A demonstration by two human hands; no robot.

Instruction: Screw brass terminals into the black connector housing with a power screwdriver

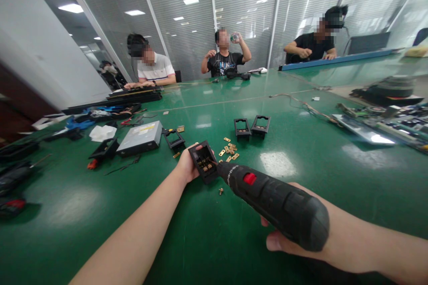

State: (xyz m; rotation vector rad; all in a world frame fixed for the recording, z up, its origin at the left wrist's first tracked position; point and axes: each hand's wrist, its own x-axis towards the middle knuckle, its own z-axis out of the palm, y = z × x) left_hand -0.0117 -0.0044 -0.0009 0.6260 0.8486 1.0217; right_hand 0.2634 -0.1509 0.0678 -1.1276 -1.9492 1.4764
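The left hand [187,167] is gripping a small black housing [204,161] with brass contacts inside, fingers closed around its far and near edges, tilting it up off the green table [234,240]. The right hand [284,242] is wrapping tight around a black electric screwdriver [274,202], whose tip is meeting the housing's lower right corner. Loose brass plates [229,149] are lying just beyond the housing, and two empty black frames [251,126] are sitting farther past them.

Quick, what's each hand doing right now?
Left hand: closed, holding a small black plastic frame with brass contacts.
Right hand: closed around a black electric screwdriver.
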